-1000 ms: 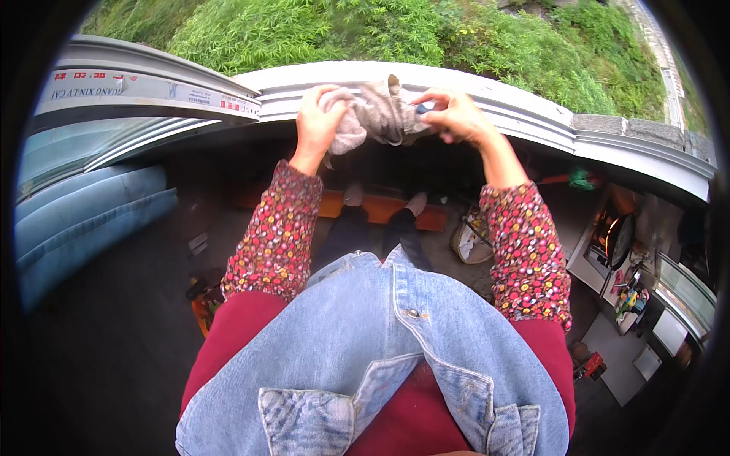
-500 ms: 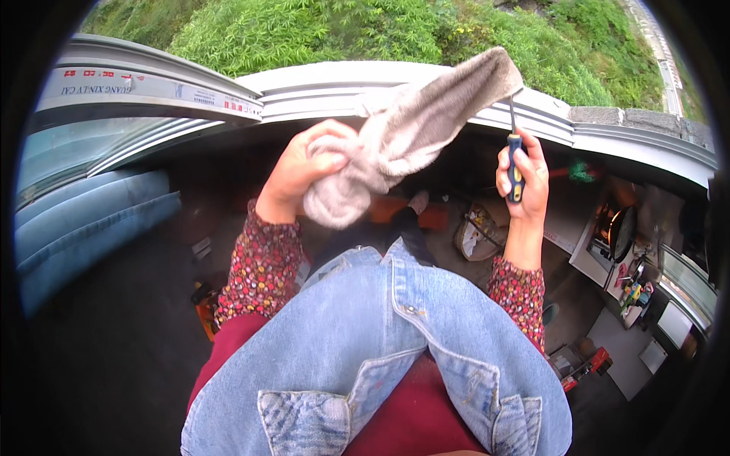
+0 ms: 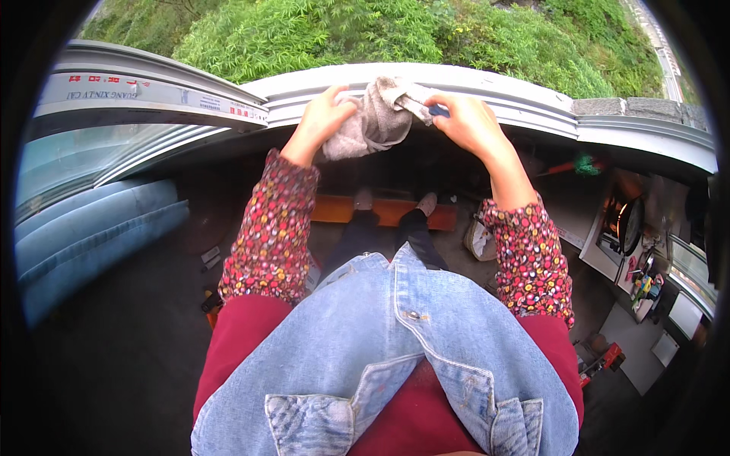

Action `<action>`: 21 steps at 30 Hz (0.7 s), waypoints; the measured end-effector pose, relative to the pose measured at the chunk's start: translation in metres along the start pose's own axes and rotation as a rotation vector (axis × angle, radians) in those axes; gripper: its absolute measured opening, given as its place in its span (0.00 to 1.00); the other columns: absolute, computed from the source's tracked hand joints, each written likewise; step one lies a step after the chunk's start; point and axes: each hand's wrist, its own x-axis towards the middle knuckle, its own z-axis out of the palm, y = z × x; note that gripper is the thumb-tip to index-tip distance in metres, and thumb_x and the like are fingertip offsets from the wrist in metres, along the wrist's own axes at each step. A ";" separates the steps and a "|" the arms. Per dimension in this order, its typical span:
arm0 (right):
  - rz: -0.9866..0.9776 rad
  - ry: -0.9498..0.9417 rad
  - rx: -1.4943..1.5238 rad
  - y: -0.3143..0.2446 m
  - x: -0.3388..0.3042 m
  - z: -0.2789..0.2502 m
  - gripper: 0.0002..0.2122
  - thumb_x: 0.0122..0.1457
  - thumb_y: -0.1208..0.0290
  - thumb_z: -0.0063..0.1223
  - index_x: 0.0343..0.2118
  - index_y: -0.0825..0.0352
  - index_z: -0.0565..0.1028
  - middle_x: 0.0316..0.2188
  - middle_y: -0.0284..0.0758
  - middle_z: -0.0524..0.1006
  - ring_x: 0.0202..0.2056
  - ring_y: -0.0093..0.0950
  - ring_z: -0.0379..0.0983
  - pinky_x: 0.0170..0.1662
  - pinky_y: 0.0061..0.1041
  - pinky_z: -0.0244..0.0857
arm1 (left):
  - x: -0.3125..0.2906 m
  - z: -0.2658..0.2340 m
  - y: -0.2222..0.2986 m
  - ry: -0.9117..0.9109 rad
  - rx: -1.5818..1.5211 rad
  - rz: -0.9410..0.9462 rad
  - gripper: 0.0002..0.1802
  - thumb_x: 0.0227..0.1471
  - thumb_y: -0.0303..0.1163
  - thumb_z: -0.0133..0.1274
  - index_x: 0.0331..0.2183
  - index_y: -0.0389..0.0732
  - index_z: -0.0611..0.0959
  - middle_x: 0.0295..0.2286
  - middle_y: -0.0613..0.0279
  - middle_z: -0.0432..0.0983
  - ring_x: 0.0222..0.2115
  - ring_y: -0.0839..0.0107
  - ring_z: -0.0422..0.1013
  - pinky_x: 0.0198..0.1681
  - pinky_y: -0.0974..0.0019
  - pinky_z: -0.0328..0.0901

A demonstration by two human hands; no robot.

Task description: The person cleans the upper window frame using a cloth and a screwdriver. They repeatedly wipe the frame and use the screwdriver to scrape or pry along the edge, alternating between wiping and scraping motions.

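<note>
A crumpled greyish-beige cloth [image 3: 374,125] is bunched up over the white window frame's sill rail [image 3: 304,114]. My left hand [image 3: 323,121] is closed on the cloth's left side. In my right hand [image 3: 465,124] is a screwdriver [image 3: 439,111]; only a bit of its dark blue handle shows at the fingers. The right fingers are at the cloth's right end, and the screwdriver's shaft is hidden there, by or within the folds. Whether the right fingers also pinch the cloth is hard to tell.
At the left stands a window sash [image 3: 152,99]; below it is a blue padded seat [image 3: 99,228]. My feet are on an orange-brown bench [image 3: 327,209]. A bag [image 3: 479,239] lies beyond its right end. Cluttered shelves [image 3: 646,285] stand right. Green plants [image 3: 380,38] grow outside.
The cloth, stretched up to the screwdriver's tip before, is now bunched at the rail. My right hand has moved left and up with the screwdriver, near my left hand.
</note>
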 end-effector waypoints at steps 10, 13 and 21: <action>-0.211 -0.056 -0.100 -0.034 0.052 0.021 0.13 0.49 0.71 0.56 0.40 0.56 0.81 0.34 0.41 0.82 0.39 0.41 0.79 0.43 0.39 0.71 | 0.022 0.016 -0.024 0.162 0.190 -0.043 0.30 0.44 0.41 0.61 0.47 0.35 0.77 0.36 0.47 0.80 0.38 0.64 0.76 0.44 0.64 0.69; -0.144 -0.103 0.016 -0.046 0.072 0.044 0.14 0.48 0.69 0.57 0.40 0.54 0.82 0.37 0.38 0.82 0.40 0.38 0.79 0.43 0.37 0.72 | 0.009 0.020 -0.031 0.310 -0.079 -0.004 0.24 0.49 0.36 0.63 0.46 0.39 0.75 0.34 0.59 0.77 0.32 0.76 0.70 0.36 0.69 0.68; -0.101 -0.069 0.516 -0.080 0.083 0.098 0.11 0.48 0.68 0.59 0.36 0.56 0.83 0.37 0.39 0.81 0.42 0.39 0.78 0.41 0.37 0.74 | -0.035 -0.026 -0.064 0.196 -0.531 0.043 0.33 0.55 0.22 0.57 0.60 0.35 0.65 0.48 0.57 0.70 0.45 0.73 0.70 0.51 0.70 0.66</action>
